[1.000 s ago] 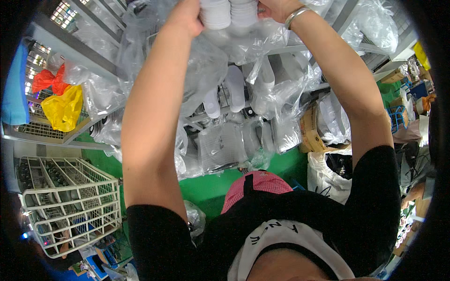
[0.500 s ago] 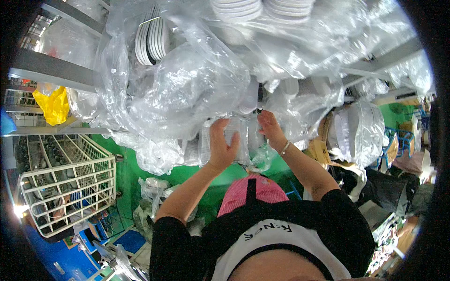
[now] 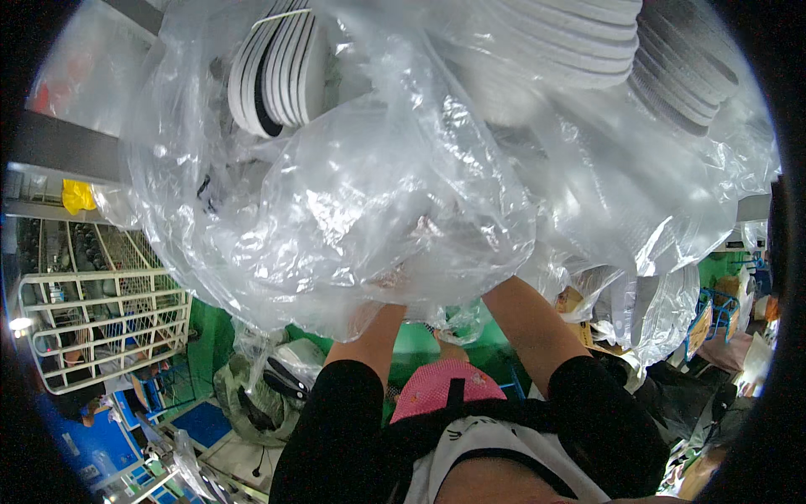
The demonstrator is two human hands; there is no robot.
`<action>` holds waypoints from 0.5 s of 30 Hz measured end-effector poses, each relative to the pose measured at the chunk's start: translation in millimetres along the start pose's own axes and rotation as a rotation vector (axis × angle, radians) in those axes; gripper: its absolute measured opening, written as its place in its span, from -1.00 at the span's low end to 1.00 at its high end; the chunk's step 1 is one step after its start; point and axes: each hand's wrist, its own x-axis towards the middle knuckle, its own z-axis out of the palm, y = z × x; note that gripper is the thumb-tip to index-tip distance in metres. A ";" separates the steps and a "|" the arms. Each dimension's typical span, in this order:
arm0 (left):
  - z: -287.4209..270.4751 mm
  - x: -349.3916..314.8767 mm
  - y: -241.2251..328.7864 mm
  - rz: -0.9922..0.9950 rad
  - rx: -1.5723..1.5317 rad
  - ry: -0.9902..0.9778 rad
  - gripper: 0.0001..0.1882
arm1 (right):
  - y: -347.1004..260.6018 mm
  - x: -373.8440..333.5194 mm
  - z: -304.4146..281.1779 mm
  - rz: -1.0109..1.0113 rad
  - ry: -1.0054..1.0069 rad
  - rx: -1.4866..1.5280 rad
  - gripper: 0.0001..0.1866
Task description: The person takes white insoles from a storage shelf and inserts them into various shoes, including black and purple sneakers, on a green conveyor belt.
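A large, crumpled clear plastic bag [image 3: 336, 218] hangs in front of me and covers both my hands. My left forearm [image 3: 382, 328] reaches up behind its lower edge; the left hand shows only as a faint blur through the plastic. My right forearm [image 3: 529, 319] goes up under the bag's right side, and that hand is hidden. What either hand touches cannot be made out. Above, a banded stack of flat, rounded white insole-like pieces [image 3: 294, 80], one of them black, lies on the plastic. Thicker white stacks [image 3: 562, 46] sit at the upper right in clear wrapping.
A grey metal rack bar [image 3: 67, 147] crosses at the left, with a yellow bag [image 3: 79, 196] below it. A white wire cage cart [image 3: 109, 323] stands at the left on the floor. Wrapped bundles [image 3: 663, 311] and dark bags [image 3: 688, 412] are at the right.
My view has come closer to the rack, so the bags and stacks look larger. Both hands, seen below the bag before, are now behind the plastic.
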 end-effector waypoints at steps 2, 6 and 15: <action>6.1 -10.4 -2.7 -0.058 -0.079 -0.070 -0.59 | -0.8 0.2 -13.6 0.162 -0.103 0.178 -0.59; 1.4 -50.0 -10.9 -0.217 -0.231 -0.200 -0.61 | -4.6 -16.0 -46.1 0.513 -0.366 0.510 -0.62; -79.1 -200.2 -56.5 -0.483 -0.620 -0.589 -0.64 | -10.4 -167.3 -139.1 0.913 -0.795 0.630 -0.70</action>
